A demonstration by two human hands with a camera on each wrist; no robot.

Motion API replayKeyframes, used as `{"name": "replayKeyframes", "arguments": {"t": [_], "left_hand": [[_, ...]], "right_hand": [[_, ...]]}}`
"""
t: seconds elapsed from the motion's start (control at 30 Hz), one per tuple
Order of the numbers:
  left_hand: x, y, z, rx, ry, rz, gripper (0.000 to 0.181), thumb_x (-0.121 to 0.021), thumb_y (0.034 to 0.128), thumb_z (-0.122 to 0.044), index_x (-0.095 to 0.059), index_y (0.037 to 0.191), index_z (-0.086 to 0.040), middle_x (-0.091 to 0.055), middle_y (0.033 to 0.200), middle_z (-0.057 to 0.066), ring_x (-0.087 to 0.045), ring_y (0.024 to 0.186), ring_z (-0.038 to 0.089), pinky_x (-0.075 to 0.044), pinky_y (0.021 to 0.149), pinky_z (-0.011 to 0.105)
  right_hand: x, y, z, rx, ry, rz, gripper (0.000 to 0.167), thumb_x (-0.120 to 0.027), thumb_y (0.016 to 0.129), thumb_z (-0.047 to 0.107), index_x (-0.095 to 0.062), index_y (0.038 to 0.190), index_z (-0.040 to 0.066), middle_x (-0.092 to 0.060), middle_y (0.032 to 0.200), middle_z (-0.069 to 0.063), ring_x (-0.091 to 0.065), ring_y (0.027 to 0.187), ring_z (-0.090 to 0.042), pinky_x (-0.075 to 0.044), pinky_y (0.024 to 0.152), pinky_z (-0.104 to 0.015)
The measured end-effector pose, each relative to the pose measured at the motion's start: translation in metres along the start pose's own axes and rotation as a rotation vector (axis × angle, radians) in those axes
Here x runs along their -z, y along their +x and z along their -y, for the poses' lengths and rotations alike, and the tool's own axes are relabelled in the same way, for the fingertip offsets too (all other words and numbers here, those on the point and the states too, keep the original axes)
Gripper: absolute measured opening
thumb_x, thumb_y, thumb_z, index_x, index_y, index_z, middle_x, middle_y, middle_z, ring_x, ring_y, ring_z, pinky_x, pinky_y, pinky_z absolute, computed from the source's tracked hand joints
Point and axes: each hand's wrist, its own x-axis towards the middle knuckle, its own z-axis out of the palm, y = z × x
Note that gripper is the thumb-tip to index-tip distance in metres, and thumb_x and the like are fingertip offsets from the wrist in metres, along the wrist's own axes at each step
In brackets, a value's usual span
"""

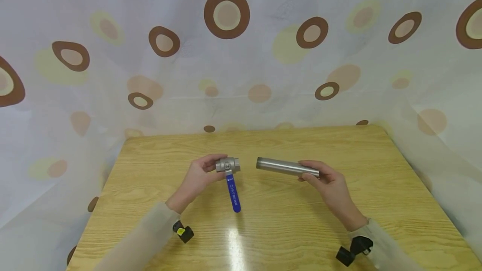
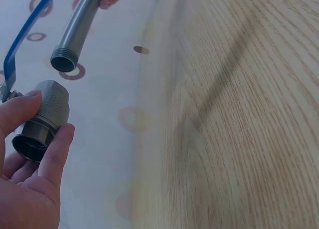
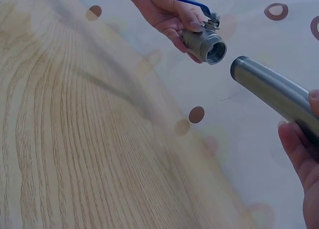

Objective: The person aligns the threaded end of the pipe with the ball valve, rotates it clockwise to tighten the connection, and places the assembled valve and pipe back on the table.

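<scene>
The left hand (image 1: pixel 197 179) grips a metal ball valve (image 1: pixel 227 165) by its body, fingers and thumb around one end. A long blue lever (image 1: pixel 233 193) points from the valve toward the person. In the right hand (image 1: pixel 333 187) is a steel pipe (image 1: pixel 284 166), pinched near its right end. The pipe's threaded end (image 3: pixel 240 68) faces the valve's round opening (image 3: pixel 216 53) in the right wrist view, with a gap between them. In the left wrist view, thumb and fingers hold the valve (image 2: pixel 52 104) below the pipe (image 2: pixel 77 34).
Both hands are above a wooden table (image 1: pixel 263 229). A white sheet (image 1: pixel 248 66) printed with brown, yellow and peach spots hangs behind and beside it. Black wrist devices (image 1: pixel 183 232) sit on both light sleeves (image 1: pixel 141 235).
</scene>
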Motion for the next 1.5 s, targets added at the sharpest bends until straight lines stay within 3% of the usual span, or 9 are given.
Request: {"name": "replayKeyframes", "arguments": {"t": [0.3,1.13,1.5], "left_hand": [[-0.004,0.001,0.000,-0.013,-0.019,0.033,0.053,-0.078,0.0895,-0.003,-0.060,0.140,-0.004,-0.063,0.143,0.017,-0.058,0.135,0.037,-0.054,0.105,0.042],[-0.010,0.003,-0.003,-0.033,-0.061,0.063,0.052,-0.076,0.0907,-0.004,-0.061,0.141,-0.005,-0.061,0.144,0.017,-0.057,0.136,0.036,-0.057,0.102,0.040],[-0.010,0.005,-0.002,-0.043,-0.071,0.099,0.053,-0.076,0.0901,-0.002,-0.061,0.140,-0.004,-0.061,0.145,0.018,-0.058,0.135,0.036,-0.056,0.102,0.040]], "right_hand": [[-0.007,0.003,-0.001,-0.004,-0.006,0.037,0.034,-0.062,0.101,-0.005,-0.062,0.135,-0.005,-0.068,0.123,0.001,-0.073,0.096,-0.013,-0.061,0.089,-0.027],[-0.015,0.012,-0.005,-0.035,0.000,0.080,0.033,-0.063,0.101,-0.001,-0.063,0.134,-0.005,-0.070,0.122,0.004,-0.074,0.094,-0.014,-0.060,0.091,-0.026],[-0.015,0.015,-0.007,-0.018,0.082,0.128,0.032,-0.060,0.102,-0.003,-0.061,0.133,-0.008,-0.069,0.125,0.003,-0.074,0.094,-0.016,-0.061,0.091,-0.029]]}}
